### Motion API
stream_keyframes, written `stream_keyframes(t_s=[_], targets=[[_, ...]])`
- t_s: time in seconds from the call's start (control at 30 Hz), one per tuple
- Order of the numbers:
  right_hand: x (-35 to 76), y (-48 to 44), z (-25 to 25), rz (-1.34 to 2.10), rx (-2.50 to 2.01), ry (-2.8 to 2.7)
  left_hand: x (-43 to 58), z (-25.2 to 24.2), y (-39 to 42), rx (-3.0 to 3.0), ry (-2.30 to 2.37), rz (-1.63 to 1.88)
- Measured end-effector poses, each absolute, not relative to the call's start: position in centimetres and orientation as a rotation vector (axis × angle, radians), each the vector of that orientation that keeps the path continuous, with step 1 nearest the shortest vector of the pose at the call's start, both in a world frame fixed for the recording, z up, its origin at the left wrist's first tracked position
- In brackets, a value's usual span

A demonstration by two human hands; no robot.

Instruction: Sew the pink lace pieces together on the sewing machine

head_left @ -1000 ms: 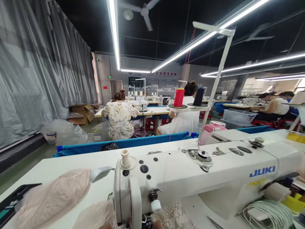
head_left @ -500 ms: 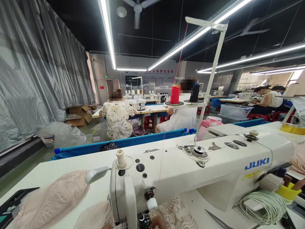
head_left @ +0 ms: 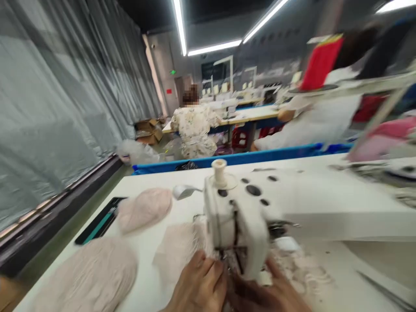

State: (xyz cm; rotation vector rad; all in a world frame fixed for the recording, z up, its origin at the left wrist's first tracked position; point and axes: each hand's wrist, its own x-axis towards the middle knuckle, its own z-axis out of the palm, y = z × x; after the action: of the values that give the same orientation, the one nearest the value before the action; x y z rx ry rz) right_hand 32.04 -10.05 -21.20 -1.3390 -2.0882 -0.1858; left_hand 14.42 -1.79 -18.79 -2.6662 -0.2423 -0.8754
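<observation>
Pale pink lace fabric (head_left: pixel 177 249) lies at the needle end of a white sewing machine (head_left: pixel 224 212), partly hidden by the machine head. My left hand (head_left: pixel 203 284) is at the lace just left of the needle area, its fingers curled and pressed together on the cloth. To the right of the needle area is my right hand (head_left: pixel 276 294), one finger pointing up beside the head. Its other fingers are blurred and partly hidden, so its grip is unclear. More patterned lace (head_left: pixel 302 268) spreads under the machine arm.
Stacked pink lace pieces (head_left: pixel 94 273) and a smaller pink pile (head_left: pixel 146 208) lie on the left of the table, beside a black-and-green flat object (head_left: pixel 99 225). Tweezers (head_left: pixel 386 288) lie at right. A red thread cone (head_left: pixel 321 63) stands behind; a person (head_left: pixel 193 125) sits ahead.
My view has swung left and down, so the machine head now sits further right and higher. Both hands, barely visible before, show at the needle area. More lace piles have come into view.
</observation>
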Motion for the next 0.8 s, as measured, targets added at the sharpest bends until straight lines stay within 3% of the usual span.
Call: stream_keyframes(t_s=[0.17, 0.6, 0.8], targets=[[33.1, -10.5, -20.4, 0.01, -1.278, -2.187, 14.4, -17.2, -2.5, -2.89, -0.332, -0.599], [34.9, -10.3, -20.3, -0.111, -1.4, -2.281, 14.7, -17.3, -2.3, -2.915, -0.422, -0.781], [34.7, -10.3, -21.1, 0.081, -1.528, -2.184, 14.6, -17.4, -2.3, -2.98, -0.433, -0.674]])
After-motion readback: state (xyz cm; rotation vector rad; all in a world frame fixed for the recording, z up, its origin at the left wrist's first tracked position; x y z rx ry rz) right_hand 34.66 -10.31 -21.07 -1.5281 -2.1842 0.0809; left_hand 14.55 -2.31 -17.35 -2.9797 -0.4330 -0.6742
